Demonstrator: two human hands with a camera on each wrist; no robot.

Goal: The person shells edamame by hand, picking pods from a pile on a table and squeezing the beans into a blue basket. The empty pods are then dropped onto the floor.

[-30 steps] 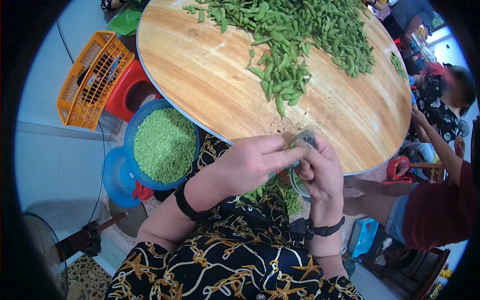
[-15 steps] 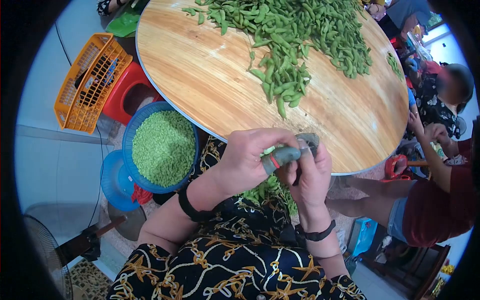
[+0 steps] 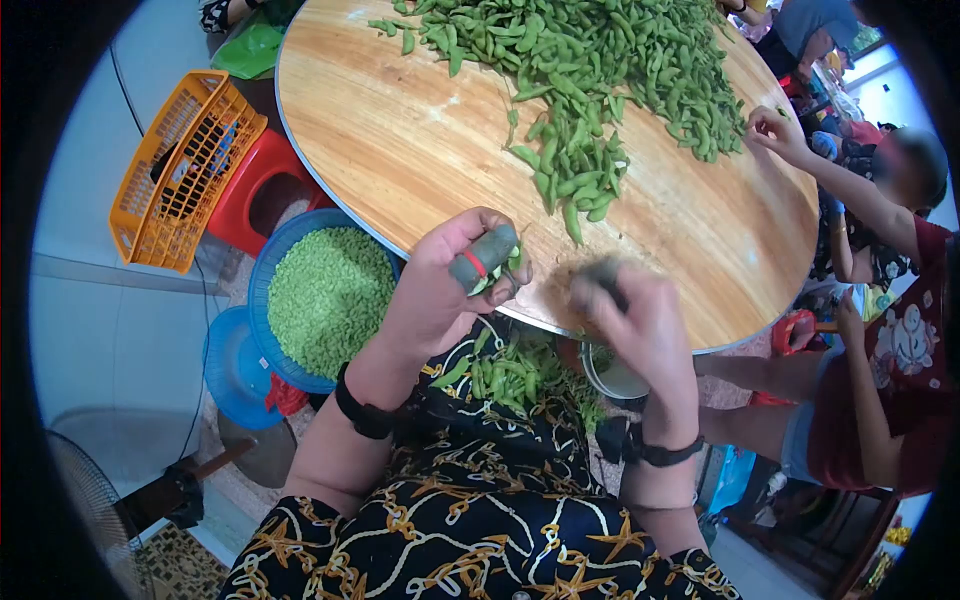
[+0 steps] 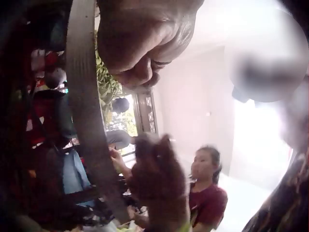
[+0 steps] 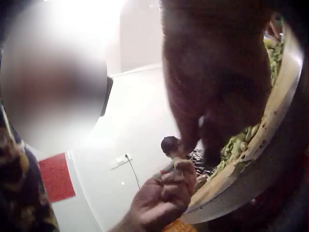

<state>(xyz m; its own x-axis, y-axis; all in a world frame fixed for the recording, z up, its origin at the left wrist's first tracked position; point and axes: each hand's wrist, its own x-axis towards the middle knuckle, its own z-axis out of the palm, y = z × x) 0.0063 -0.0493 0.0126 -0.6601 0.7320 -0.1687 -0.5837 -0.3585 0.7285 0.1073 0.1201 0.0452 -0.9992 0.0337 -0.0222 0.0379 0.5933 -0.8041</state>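
My left hand is raised just off the table's near edge, its fingers curled round green bean pods. A grey cover with a red band wraps one of its digits. The right hand, blurred by motion, hangs apart from it over the table edge. A dark cover shows on one of its digits in the right wrist view; whether it pinches anything I cannot tell. A large heap of green bean pods spreads over the round wooden table. More pods lie on my lap.
A blue basket of shelled beans stands left of my lap, near a red stool and an orange crate. Below the right hand is a round container. Another person's arm reaches to the heap's right side.
My hands were together over the table edge; now they have parted, the left moving left and up with the pods, the right to the right. Another person's arm has come over the table.
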